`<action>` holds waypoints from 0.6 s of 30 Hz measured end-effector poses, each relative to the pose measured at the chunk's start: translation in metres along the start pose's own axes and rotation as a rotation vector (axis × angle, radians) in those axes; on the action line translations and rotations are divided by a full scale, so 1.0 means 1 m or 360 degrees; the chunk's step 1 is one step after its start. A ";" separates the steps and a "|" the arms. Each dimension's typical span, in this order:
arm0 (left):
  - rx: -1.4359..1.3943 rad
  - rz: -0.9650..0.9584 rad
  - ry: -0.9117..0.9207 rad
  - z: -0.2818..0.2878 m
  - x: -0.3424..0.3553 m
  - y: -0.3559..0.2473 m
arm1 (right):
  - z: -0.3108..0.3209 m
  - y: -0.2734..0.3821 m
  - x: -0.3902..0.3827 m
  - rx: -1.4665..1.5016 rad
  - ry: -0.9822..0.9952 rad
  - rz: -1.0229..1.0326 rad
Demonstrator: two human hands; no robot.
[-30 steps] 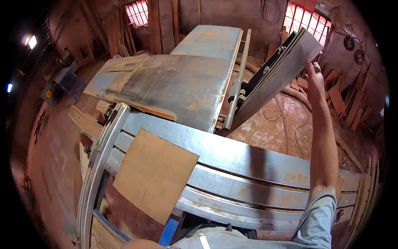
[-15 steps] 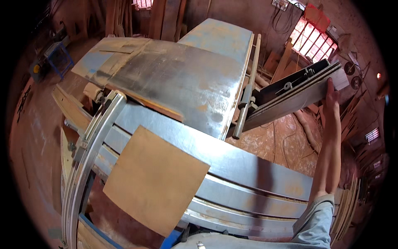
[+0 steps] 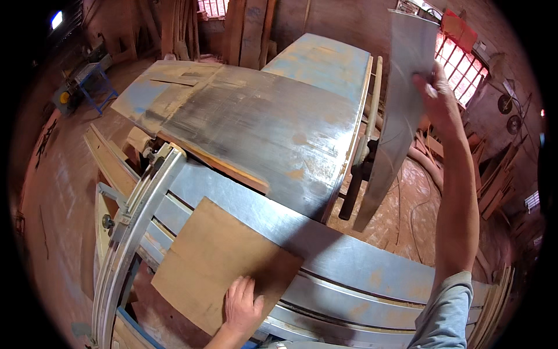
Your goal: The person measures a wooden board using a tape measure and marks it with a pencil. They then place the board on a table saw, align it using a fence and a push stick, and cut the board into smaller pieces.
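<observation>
My left hand (image 3: 241, 302) rests on a square brown board (image 3: 200, 262), its fingers lying flat near the board's near edge. The board lies across the slotted metal sliding table (image 3: 360, 256) of a panel saw. On the right, my right hand (image 3: 440, 99) grips the edge of a long grey metal rip fence (image 3: 398, 110). The fence is tilted up, its broad face toward me. Its lower end is beside a round guide rail (image 3: 375, 99) along the saw table's right side. Some of my right fingers are hidden.
The saw's worn steel top (image 3: 256, 122) lies beyond the board. A metal crosscut fence (image 3: 131, 232) runs along the left. Planks (image 3: 247, 32) lean on the back wall, and a blue stand (image 3: 96, 84) is at the far left. A hose (image 3: 427, 163) lies at the right.
The fence has swung up and left from its slanted position, with my right hand on it. My left hand has come into view onto the board.
</observation>
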State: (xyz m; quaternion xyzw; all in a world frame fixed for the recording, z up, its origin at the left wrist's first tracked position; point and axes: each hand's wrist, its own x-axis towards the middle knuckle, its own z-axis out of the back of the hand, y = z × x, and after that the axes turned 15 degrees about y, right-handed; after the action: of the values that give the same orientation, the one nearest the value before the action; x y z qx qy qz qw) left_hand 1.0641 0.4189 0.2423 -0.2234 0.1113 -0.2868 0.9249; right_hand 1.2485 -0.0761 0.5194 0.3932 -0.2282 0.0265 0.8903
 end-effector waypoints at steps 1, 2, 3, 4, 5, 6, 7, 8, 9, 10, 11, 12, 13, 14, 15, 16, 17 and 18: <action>0.0039 0.0002 -0.0006 -0.004 0.000 0.001 | -0.009 -0.004 0.005 0.0035 0.0109 -0.0018; 0.0097 -0.0029 -0.0074 -0.007 0.000 0.003 | -0.018 -0.005 0.010 0.0072 0.0219 -0.0036; 0.0110 -0.0029 -0.0070 -0.007 -0.003 0.005 | -0.028 -0.005 0.005 -0.0205 0.0253 0.0078; 0.0106 -0.0046 -0.0074 -0.006 -0.002 0.005 | -0.035 -0.012 -0.001 -0.0216 0.0302 0.0012; 0.0105 -0.0055 -0.0074 -0.007 -0.002 0.005 | -0.044 -0.026 -0.006 -0.0220 0.0355 -0.0056; 0.0142 -0.0054 -0.0089 -0.010 -0.002 0.005 | -0.052 -0.044 -0.010 -0.0124 0.0393 -0.0085; 0.0118 -0.0046 -0.0077 -0.010 -0.002 0.005 | -0.064 -0.049 -0.013 -0.0008 0.0434 -0.0124; 0.0093 -0.0038 -0.0065 -0.009 -0.003 0.005 | -0.070 -0.051 -0.013 -0.0111 0.0431 -0.0150; 0.0069 -0.0031 -0.0053 -0.009 -0.004 0.004 | -0.078 -0.053 -0.008 -0.0108 0.0473 -0.0155; 0.0067 -0.0034 -0.0053 -0.011 -0.003 0.004 | -0.079 -0.059 -0.004 -0.0122 0.0502 -0.0175; 0.0072 -0.0033 -0.0054 -0.011 -0.002 0.004 | -0.084 -0.064 0.002 -0.0127 0.0528 -0.0192; 0.0077 -0.0035 -0.0054 -0.011 -0.001 0.003 | -0.092 -0.070 0.008 -0.0161 0.0508 -0.0216; 0.0070 -0.0028 -0.0056 -0.010 -0.001 0.004 | -0.100 -0.051 0.011 -0.0402 0.0525 -0.0333; 0.0061 -0.0024 -0.0056 -0.010 -0.001 0.004 | -0.109 -0.055 0.013 -0.0310 0.0552 -0.0356; 0.0052 -0.0020 -0.0057 -0.010 -0.001 0.004 | -0.118 -0.059 0.014 -0.0219 0.0578 -0.0379; 0.0054 -0.0013 -0.0064 -0.011 -0.001 0.004 | -0.120 -0.049 0.014 -0.0459 0.0670 -0.0379; 0.0056 -0.0007 -0.0071 -0.011 -0.002 0.004 | -0.129 -0.066 0.014 -0.0380 0.0699 -0.0370; 0.0057 -0.0001 -0.0078 -0.011 -0.001 0.005 | -0.139 -0.075 0.012 -0.0467 0.0716 -0.0332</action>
State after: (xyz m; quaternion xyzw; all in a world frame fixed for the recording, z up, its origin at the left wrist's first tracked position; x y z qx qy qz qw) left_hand 1.0615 0.4193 0.2305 -0.2138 0.0834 -0.2836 0.9311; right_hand 1.3299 -0.0306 0.3919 0.2659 0.0153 -0.0121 0.9638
